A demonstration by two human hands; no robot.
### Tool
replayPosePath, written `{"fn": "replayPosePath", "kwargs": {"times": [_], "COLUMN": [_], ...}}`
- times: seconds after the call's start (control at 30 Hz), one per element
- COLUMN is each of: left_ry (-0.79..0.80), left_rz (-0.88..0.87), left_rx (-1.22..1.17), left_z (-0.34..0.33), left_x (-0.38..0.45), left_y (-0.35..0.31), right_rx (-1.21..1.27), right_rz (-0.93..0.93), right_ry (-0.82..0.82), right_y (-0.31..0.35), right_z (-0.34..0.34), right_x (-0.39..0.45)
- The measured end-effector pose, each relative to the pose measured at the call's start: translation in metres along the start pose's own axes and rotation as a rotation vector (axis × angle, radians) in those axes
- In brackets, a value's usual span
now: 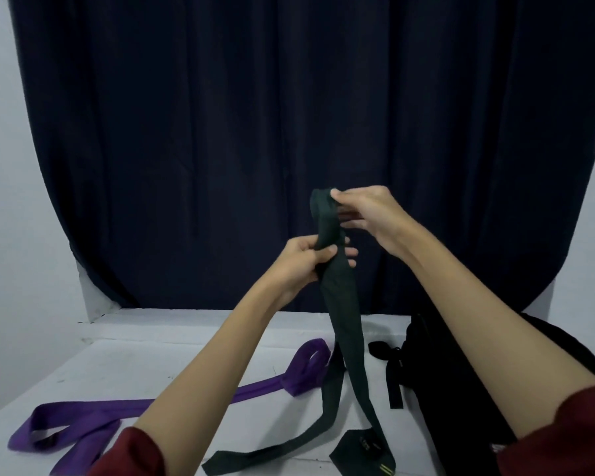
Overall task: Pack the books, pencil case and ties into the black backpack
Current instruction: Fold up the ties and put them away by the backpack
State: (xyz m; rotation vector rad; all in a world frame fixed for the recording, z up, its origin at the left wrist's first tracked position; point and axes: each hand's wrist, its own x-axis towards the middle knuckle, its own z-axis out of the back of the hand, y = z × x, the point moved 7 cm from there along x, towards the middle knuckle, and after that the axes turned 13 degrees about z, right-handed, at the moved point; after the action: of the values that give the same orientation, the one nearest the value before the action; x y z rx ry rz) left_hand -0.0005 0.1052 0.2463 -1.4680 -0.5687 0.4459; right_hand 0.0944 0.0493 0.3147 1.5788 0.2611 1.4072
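I hold a dark green tie (344, 314) up above the white table (124, 369). My right hand (368, 211) pinches its folded top end. My left hand (306, 262) grips the tie a little lower, fingers curled round it. Both tails of the tie hang down and trail onto the table near the front edge. A purple tie (83, 413) lies loosely looped on the table to the left. The black backpack (461, 389) lies on the right, partly hidden by my right arm, with a strap (394, 383) spread out beside it. No books or pencil case are in view.
A dark blue curtain (289, 132) hangs behind the table against a pale wall. The table's far edge runs just below the curtain's hem.
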Motion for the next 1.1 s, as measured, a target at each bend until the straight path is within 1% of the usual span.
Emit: {"fn": "replayPosePath", "kwargs": {"times": [0.03,0.07,0.1,0.13,0.2,0.23,0.27,0.3,0.37,0.47,0.53,0.63,0.7,0.8,0.93,1.0,1.07,1.1], "left_ry": [-0.014,-0.032,-0.053,-0.074,-0.091,-0.089,-0.09,-0.091,-0.051,0.113,0.217,0.235,0.204,0.173,0.149,0.123,0.11,0.102], "left_rz": [-0.007,-0.014,-0.023,-0.035,-0.048,-0.05,-0.046,-0.033,0.031,0.138,0.18,0.155,0.111,0.076,0.098,0.117,0.112,0.112], "left_rx": [-0.048,-0.099,-0.145,-0.171,-0.195,-0.198,-0.201,-0.209,-0.226,-0.22,-0.159,0.01,0.005,-0.158,-0.408,-0.492,-0.539,-0.55], "left_z": [0.004,0.007,0.011,0.014,0.017,0.017,0.017,0.017,0.013,0.002,-0.004,-0.007,-0.005,-0.003,0.004,0.009,0.012,0.013], "left_x": [0.0,0.001,0.002,0.003,0.004,0.005,0.006,0.006,0.005,-0.001,-0.005,-0.01,-0.01,-0.008,-0.002,0.001,0.003,0.004], "left_y": [-0.008,-0.015,-0.023,-0.031,-0.043,-0.047,-0.049,-0.048,-0.039,-0.016,-0.003,0.0,-0.009,-0.024,-0.031,-0.028,-0.027,-0.025], "right_rx": [-0.063,-0.074,-0.054,-0.036,-0.044,-0.03,0.004,0.044,0.107,0.133,0.134,0.202,0.211,0.143,0.086,0.071,0.073,0.071], "right_rz": [0.038,0.049,0.024,-0.027,-0.14,-0.157,-0.147,-0.128,-0.09,-0.054,-0.065,-0.04,-0.018,-0.04,-0.209,-0.253,-0.234,-0.208], "right_ry": [-0.1,-0.186,-0.215,-0.16,0.124,0.245,0.304,0.299,0.202,0.092,0.042,-0.028,-0.054,-0.007,0.155,0.226,0.239,0.211], "right_y": [-0.003,-0.008,-0.016,-0.027,-0.046,-0.051,-0.051,-0.048,-0.038,-0.023,-0.014,0.001,0.007,0.005,-0.022,-0.038,-0.047,-0.05], "right_z": [0.01,0.017,0.02,0.016,-0.007,-0.018,-0.025,-0.028,-0.028,-0.023,-0.019,-0.013,-0.011,-0.01,-0.016,-0.021,-0.025,-0.025], "right_x": [-0.004,-0.01,-0.017,-0.024,-0.04,-0.047,-0.051,-0.051,-0.044,-0.027,-0.018,-0.002,0.008,0.014,-0.004,-0.019,-0.032,-0.036]}}
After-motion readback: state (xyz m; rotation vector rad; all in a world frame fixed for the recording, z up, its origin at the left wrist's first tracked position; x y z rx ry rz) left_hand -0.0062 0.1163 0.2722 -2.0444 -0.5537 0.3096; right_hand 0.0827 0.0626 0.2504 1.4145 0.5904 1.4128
